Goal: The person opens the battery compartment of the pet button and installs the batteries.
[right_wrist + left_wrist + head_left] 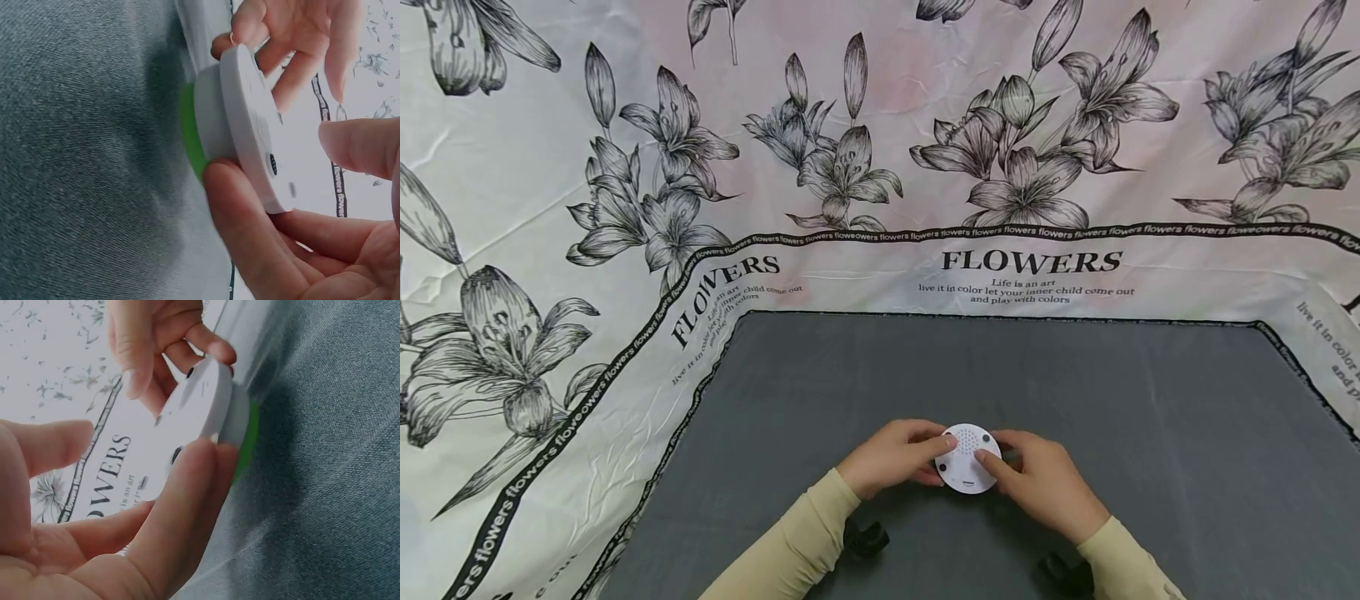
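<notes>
A round white device, with a cluster of small holes and several dark round spots on its upward face, is held between both hands over the grey surface. From the side, the wrist views show a white disc, a narrower grey body and a green layer on the far side. My left hand supports its left edge with curled fingers, thumb raised over the face. On the opposite edge, my right hand holds it likewise, its thumb also apart from the face in the right wrist view.
The grey cloth surface lies beneath the hands. Around it runs a white border cloth with printed lilies and the word FLOWERS. Black wrist-worn pieces show beside the forearms.
</notes>
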`<state>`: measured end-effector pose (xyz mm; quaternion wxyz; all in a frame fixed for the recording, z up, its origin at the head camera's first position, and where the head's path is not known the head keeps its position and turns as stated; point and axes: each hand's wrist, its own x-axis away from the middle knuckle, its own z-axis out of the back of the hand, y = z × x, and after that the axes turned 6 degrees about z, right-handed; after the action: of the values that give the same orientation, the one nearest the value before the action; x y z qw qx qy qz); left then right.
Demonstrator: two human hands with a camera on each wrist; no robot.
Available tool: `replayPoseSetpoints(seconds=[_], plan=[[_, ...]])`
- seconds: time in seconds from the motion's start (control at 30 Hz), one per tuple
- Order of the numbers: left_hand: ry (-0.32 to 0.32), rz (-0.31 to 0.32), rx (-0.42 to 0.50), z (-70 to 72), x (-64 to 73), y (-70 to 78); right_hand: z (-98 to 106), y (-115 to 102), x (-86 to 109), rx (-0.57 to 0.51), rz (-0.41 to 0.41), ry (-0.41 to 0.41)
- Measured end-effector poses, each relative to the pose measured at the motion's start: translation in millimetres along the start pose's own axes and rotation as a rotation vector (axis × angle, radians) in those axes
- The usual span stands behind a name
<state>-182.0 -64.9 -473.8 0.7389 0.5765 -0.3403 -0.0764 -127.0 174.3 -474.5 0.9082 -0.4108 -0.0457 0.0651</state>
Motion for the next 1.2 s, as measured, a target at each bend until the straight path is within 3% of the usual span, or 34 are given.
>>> replayPoseSetpoints(seconds=[0.27,0.53,0.67,0.97,1.2], plan=[[0.084,-0.092,0.021,0.9,0.0,1.9,6.5,-1.4,1.6,-0.026,0.044,0.086],[0.146,-0.116,0.107,-0.5,-1.2,3.3,10.1,2.9,-1.3,-0.217,0.064,0.102],[0.164,-0.115,0.097,-1.0,-1.6,2.1,9.9,4.6,-1.0,-0.284,0.079,0.094],[0.15,-0.148,0.03,-1.7,-3.7,1.9,8.9,8.9,-0.8,-0.344,0.098,0.086],[0.121,-0.212,-0.032,2.4,-2.2,2.8,13.5,8.4,-3.4,-0.333,0.13,0.021]])
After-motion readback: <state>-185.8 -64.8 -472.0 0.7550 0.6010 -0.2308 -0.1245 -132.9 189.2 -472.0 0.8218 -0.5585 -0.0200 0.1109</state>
